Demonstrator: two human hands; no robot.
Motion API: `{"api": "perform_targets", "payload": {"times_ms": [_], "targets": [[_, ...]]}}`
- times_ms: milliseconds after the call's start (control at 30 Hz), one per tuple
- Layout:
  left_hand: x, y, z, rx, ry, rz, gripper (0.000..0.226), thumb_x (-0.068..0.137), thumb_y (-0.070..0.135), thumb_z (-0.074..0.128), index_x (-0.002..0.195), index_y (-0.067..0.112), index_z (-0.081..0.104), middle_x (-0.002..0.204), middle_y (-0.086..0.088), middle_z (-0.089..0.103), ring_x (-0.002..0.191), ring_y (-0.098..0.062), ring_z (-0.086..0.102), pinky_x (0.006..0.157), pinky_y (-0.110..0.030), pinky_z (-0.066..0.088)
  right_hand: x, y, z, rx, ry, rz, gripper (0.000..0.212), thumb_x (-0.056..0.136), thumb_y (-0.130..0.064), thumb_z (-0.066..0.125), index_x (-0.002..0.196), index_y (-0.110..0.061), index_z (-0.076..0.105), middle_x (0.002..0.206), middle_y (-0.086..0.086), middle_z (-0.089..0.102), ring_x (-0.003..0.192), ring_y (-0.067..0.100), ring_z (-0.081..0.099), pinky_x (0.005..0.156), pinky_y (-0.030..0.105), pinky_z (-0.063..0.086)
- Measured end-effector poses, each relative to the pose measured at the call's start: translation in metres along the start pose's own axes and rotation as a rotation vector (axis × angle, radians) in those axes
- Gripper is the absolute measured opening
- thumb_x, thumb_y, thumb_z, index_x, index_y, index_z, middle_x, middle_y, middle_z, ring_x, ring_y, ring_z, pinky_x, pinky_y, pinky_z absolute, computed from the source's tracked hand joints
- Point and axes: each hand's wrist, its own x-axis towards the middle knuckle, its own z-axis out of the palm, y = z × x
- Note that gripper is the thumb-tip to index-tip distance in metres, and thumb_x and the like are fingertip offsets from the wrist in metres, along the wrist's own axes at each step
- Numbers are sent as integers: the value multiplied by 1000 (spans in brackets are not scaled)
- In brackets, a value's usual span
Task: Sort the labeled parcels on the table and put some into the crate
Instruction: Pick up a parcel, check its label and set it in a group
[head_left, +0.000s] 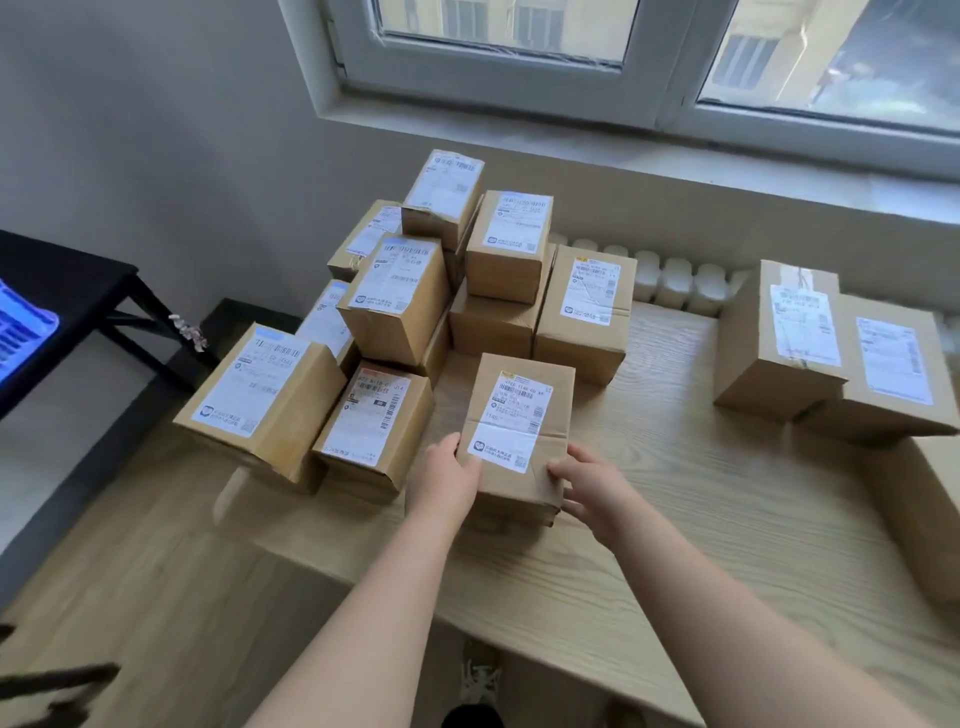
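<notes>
A light wood-grain surface (675, 519) stands in the corner of a grey-walled room. Behind it is a white-framed window (519, 78), with a white radiator (675, 283) under the sill.

Near the middle of the surface, toward its front edge, is a small brown parcel (519, 415) with its white shipping label facing up. Both hands are on its near end. The left grip (447, 478) is closed around the near left corner, thumb at the top edge beside the label and fingers hidden down the side. The right grip (592, 488) clasps the near right corner, with its fingers spread over the top and the front face. I cannot tell whether the parcel rests flat on the surface or is slightly raised.

To the left and behind it is a pile of labeled parcels (395, 296), stacked in uneven layers on the back left part of the surface, all with labels up. The nearest of them sits just beside the left grip.

Well apart on the right, a tall carton (779, 343) leans against a flatter carton (893, 374), both labeled. A plain brown box (924, 509) lies nearer along the right edge.

Off the surface at the far left, a blue slatted crate (23, 332) sits on a black side table (78, 275), only partly in view. A shoe (480, 680) shows on the floor below the front edge of the surface.
</notes>
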Motion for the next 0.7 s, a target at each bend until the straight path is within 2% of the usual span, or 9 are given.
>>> {"api": "perform_targets", "payload": {"times_ms": [133, 233, 367, 433, 500, 600, 700], "targets": [[22, -1, -10, 188, 70, 81, 37, 105, 28, 47, 139, 16, 53, 132, -3, 56, 114, -24, 58, 86, -34, 48, 17, -4, 23, 62, 48, -2, 44, 102, -6, 52, 144, -22, 53, 126, -1, 68, 120, 24, 64, 107, 39, 49], [35, -1, -16, 262, 128, 147, 36, 104, 17, 45, 139, 17, 54, 131, -1, 52, 115, -22, 53, 89, -37, 51, 26, -10, 36, 87, 69, 7, 51, 102, -7, 54, 151, -21, 45, 132, 3, 65, 121, 27, 64, 107, 40, 50], [43, -5, -22, 402, 132, 319, 35, 102, 8, 45, 135, 12, 57, 139, -1, 49, 129, -21, 42, 103, -34, 44, 26, -19, 54, 143, 83, -5, 52, 104, -3, 50, 153, -17, 41, 124, 7, 63, 114, 29, 65, 95, 35, 52], [47, -8, -24, 441, 127, 375, 34, 101, 7, 46, 132, 9, 59, 139, -3, 51, 131, -22, 42, 105, -34, 42, 26, -23, 61, 146, 105, -8, 53, 103, -1, 49, 153, -14, 39, 119, 9, 60, 110, 30, 64, 92, 34, 52], [49, -11, -25, 448, 118, 383, 33, 101, 6, 46, 132, 9, 60, 140, -3, 51, 130, -23, 43, 105, -35, 42, 29, -24, 65, 118, 124, -14, 52, 103, -1, 50, 153, -13, 40, 115, 8, 59, 118, 33, 63, 97, 36, 52], [51, -10, -27, 454, 103, 392, 34, 102, 8, 45, 134, 9, 58, 142, -4, 49, 133, -23, 42, 107, -34, 40, 33, -26, 63, 77, 143, -24, 50, 103, -2, 50, 151, -13, 42, 97, 2, 62, 129, 37, 58, 104, 39, 50], [50, -6, -30, 467, 96, 381, 36, 103, 11, 43, 136, 11, 57, 145, -4, 47, 136, -21, 39, 108, -33, 39, 31, -27, 58, 57, 134, -27, 49, 103, -2, 50, 150, -12, 43, 105, 7, 64, 124, 37, 61, 103, 38, 50]]}}
